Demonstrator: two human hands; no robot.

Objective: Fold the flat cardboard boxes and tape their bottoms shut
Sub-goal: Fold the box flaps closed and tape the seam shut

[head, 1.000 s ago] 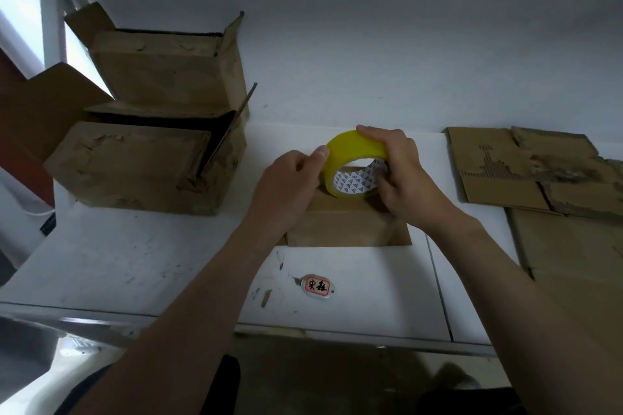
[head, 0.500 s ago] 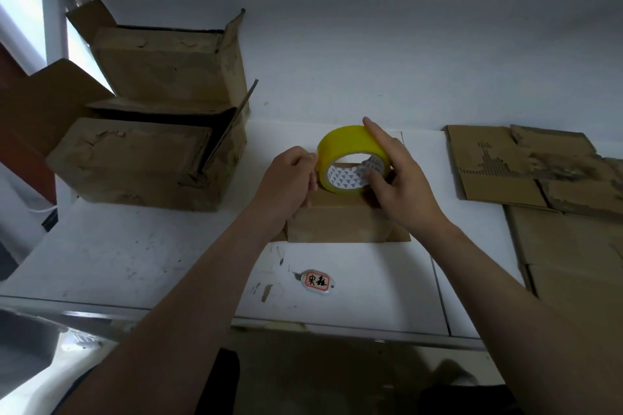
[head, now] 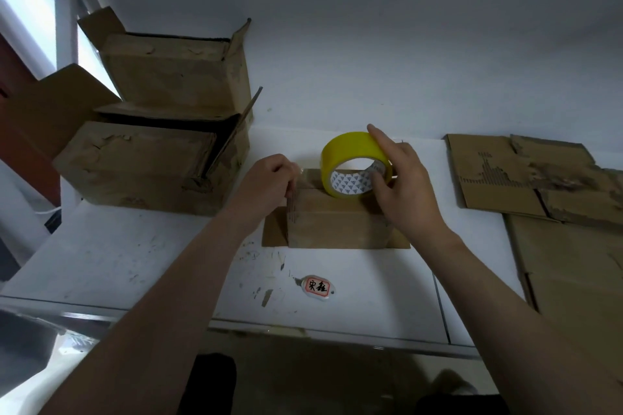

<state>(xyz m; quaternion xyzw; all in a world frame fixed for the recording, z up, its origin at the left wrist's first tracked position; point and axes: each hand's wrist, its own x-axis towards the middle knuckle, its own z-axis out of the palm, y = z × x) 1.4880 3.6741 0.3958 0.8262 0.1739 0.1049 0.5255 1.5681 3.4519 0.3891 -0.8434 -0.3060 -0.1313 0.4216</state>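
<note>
At the middle of the table (head: 371,296) sits the box (head: 337,226), yellow roll (head: 350,148) on edge atop it. Right hand (head: 404,189) grips the roll, and left hand (head: 266,182) pinches the tape end (head: 303,175) at the box's left edge. Flat cardboard (head: 505,178) lies right.

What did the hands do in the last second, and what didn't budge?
The left hand drew leftward off the yellow tape roll, pinching and pulling a clear strip to the left edge of the small box. The right hand kept gripping the roll atop the box. Stacked boxes, flat cardboard and tag stayed put.
</note>
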